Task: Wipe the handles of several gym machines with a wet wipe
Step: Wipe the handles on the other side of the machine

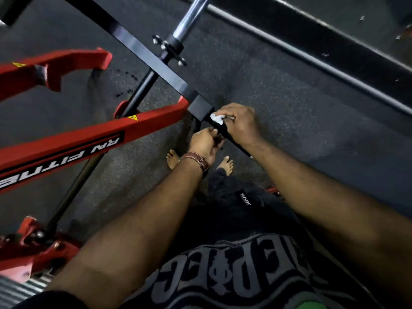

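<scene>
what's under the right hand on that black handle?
A crumpled white wet wipe pokes out from under the right hand, pressed to the black handle. How much wipe lies beneath the fingers is hidden. The left hand holds a second handle alongside.

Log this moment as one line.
step: wiping handle | right hand: presses wet wipe on black handle | left hand: grips handle lower down | machine: red frame

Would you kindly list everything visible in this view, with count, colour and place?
wet wipe: one, white, on the handle under the right hand
handle: one, black, at the black bar's end
black bar: one, running diagonally from top left
red frame: one, red, left
chrome sleeve: one, silver, top centre
floor: dark rubber
wristband: one, brown, left wrist
left hand: holds the handle
right hand: grips the wipe
</scene>
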Available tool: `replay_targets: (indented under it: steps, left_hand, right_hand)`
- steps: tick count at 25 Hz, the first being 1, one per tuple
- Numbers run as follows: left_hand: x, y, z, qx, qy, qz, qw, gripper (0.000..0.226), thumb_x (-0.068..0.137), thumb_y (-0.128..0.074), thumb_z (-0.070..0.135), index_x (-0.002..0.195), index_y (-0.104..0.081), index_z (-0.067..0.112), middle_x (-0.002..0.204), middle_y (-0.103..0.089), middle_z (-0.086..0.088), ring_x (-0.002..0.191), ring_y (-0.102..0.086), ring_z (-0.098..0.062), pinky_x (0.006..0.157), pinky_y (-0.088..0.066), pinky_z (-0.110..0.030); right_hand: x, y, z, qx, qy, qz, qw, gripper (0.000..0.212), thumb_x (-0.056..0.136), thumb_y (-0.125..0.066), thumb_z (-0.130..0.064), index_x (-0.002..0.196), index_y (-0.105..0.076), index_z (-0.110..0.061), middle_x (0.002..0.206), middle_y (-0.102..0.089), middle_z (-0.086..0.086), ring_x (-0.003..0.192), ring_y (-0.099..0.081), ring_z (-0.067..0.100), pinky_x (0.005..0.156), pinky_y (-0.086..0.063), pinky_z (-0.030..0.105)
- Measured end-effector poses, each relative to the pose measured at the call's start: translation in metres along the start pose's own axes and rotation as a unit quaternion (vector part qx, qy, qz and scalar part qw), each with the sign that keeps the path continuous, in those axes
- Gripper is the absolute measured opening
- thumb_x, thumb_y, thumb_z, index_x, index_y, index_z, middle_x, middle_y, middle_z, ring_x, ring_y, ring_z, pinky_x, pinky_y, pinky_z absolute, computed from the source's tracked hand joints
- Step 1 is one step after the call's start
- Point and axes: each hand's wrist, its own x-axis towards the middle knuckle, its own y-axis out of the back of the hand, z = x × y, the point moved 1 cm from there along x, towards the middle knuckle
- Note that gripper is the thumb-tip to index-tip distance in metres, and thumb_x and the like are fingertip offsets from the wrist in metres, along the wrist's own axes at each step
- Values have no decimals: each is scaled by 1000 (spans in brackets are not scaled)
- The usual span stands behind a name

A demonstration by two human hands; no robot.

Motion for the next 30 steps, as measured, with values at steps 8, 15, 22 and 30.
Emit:
replay_targets:
  steps: [8, 15, 22, 30]
  left_hand:
    - [13, 0, -1, -102, 12, 36, 994, 30, 103, -32, -4, 93, -56, 10, 84, -55, -6, 72, -55, -19, 73, -53, -33]
    - [12, 0, -9, -143, 5, 22, 990, 26, 103, -39, 6, 119, -59, 6, 93, -63, -9, 75, -60, -19, 66, -55, -27]
    - [13, 4, -10, -160, -11, 30, 987, 33, 104, -33, 21, 84, -58, 12, 71, -62, -3, 64, -56, -17, 61, -46, -28]
    - [11, 4, -4, -164, 13, 10, 986, 39, 107, -32, 24, 124, -59, 2, 115, -67, -20, 112, -63, -34, 86, -50, -34]
  right_hand:
    - [19, -5, -10, 13, 27, -23, 999, 25, 75, -52, -1, 79, -77, -3, 82, -69, 8, 73, -64, 21, 65, -53, 36]
    - [8, 7, -1, -94, 177, -86, 976, 16, 83, -64, -13, 83, -80, -14, 70, -58, 7, 66, -55, 28, 52, -43, 30]
    - [-20, 5, 5, -316, 208, -254, 890, 25, 97, -54, -30, 113, -66, -15, 101, -56, 7, 89, -59, 28, 62, -37, 34]
    - [-30, 12, 16, -114, 148, -90, 978, 21, 78, -65, 7, 89, -77, -7, 87, -60, 6, 77, -59, 21, 63, -50, 28]
